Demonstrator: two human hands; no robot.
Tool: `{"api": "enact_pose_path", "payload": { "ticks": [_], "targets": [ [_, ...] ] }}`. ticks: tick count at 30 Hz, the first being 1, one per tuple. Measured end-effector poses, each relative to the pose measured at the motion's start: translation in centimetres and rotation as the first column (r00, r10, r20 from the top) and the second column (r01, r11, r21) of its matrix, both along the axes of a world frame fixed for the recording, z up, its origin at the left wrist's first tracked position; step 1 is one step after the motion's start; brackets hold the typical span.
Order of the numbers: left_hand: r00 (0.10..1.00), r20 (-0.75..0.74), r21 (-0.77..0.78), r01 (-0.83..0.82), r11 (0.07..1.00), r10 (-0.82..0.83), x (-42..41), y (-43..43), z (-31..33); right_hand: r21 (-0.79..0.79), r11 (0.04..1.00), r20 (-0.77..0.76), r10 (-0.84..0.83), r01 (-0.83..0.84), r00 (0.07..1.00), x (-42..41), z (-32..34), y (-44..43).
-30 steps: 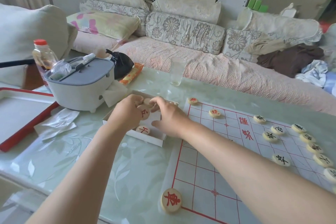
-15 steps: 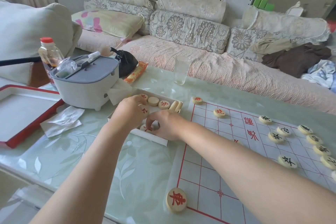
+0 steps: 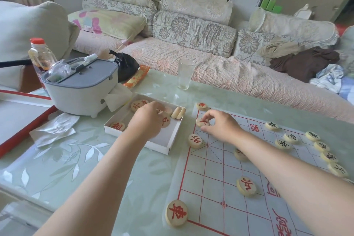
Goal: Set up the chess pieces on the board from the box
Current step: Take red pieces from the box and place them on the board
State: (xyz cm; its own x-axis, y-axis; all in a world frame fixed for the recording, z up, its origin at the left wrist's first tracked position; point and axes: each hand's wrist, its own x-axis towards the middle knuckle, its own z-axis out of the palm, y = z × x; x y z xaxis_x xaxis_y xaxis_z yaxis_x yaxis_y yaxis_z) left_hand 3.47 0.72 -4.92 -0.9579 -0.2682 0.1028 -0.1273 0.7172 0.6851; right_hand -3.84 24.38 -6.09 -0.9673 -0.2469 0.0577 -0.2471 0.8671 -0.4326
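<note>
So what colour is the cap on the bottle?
The cap on the bottle is red; the head view shows it best.

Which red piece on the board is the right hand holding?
The red piece on the board edge nearest the box, just this side of the far-corner piece. The right hand pinches it; the other red pieces there lie loose.

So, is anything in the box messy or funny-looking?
Yes. Two pieces at the far end of the box stand up on their edges. They lean together against its wall, while the other pieces in it lie flat.
</note>
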Motion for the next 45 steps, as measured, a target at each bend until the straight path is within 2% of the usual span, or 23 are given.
{"api": "enact_pose_path", "payload": {
  "ticks": [9, 13, 16, 18, 20, 26, 27, 28, 29, 30, 31, 34, 36, 45],
  "targets": [
    [0.997, -0.067, 0.158, 0.049, 0.986, -0.039, -0.4, 3.8, 0.3, -0.056, 0.997, 0.11, 0.057, -0.051, 0.992, 0.3, -1.2, -0.9],
    [0.997, -0.055, 0.266, 0.063, 0.962, -0.05, -0.8, 4.4, 0.0, -0.093, 0.994, 0.038, 0.057, -0.053, 0.998, 0.5, -0.6, -0.7],
    [0.998, -0.044, 0.414, 0.059, 0.909, -0.045, -1.3, 5.3, -0.4, -0.262, 0.962, 0.018, 0.077, -0.07, 0.997, 1.0, -0.1, -0.7],
    [0.999, -0.025, 0.555, 0.047, 0.83, -0.04, -1.6, 6.1, -0.4, -0.426, 0.899, 0.059, 0.137, -0.099, 0.989, 1.6, 0.3, -0.7],
    [0.999, -0.018, 0.618, 0.038, 0.785, -0.034, -1.9, 7.0, -0.5, -0.493, 0.863, 0.06, 0.162, -0.111, 0.985, 2.2, 0.5, -0.5],
    [0.996, -0.015, 0.483, 0.086, 0.872, -0.09, -2.7, 9.6, -1.2, -0.459, 0.884, -0.009, 0.102, -0.095, 0.995, 2.8, -0.2, 1.6],
    [0.991, -0.023, 0.377, 0.128, 0.917, -0.129, -2.8, 9.7, -1.5, -0.429, 0.9, -0.031, 0.074, -0.081, 0.997, 2.6, -0.4, 2.2],
    [0.984, -0.031, 0.185, 0.18, 0.966, -0.177, -2.8, 9.7, -1.8, -0.392, 0.918, -0.054, 0.034, -0.053, 0.998, 2.4, -0.6, 2.9],
    [0.972, -0.034, -0.025, 0.233, 0.972, -0.234, -2.8, 9.6, -2.0, -0.353, 0.936, -0.07, -0.016, -0.009, 0.997, 2.2, -0.6, 3.7],
    [0.955, -0.039, -0.192, 0.282, 0.94, -0.294, -2.8, 9.4, -2.1, -0.315, 0.948, -0.074, -0.074, 0.047, 0.995, 1.8, -0.7, 4.6],
    [0.939, -0.016, -0.28, 0.325, 0.903, -0.343, -2.7, 9.3, -2.2, -0.281, 0.954, -0.069, -0.13, 0.105, 0.989, 1.3, -0.6, 5.7],
    [0.908, 0.138, -0.307, 0.42, 0.854, -0.396, -2.5, 9.0, -2.0, -0.186, 0.956, -0.039, -0.239, 0.228, 0.97, -0.1, -0.7, 8.8],
    [0.893, 0.188, -0.345, 0.449, 0.824, -0.408, -2.5, 8.9, -1.9, -0.1, 0.956, -0.019, -0.278, 0.275, 0.96, -0.5, -0.8, 10.1],
    [0.896, 0.161, -0.348, 0.443, 0.826, -0.413, -2.8, 8.9, -2.2, 0.084, 0.965, -0.042, -0.244, 0.247, 0.969, -1.0, -1.6, 9.7]
  ]
}}
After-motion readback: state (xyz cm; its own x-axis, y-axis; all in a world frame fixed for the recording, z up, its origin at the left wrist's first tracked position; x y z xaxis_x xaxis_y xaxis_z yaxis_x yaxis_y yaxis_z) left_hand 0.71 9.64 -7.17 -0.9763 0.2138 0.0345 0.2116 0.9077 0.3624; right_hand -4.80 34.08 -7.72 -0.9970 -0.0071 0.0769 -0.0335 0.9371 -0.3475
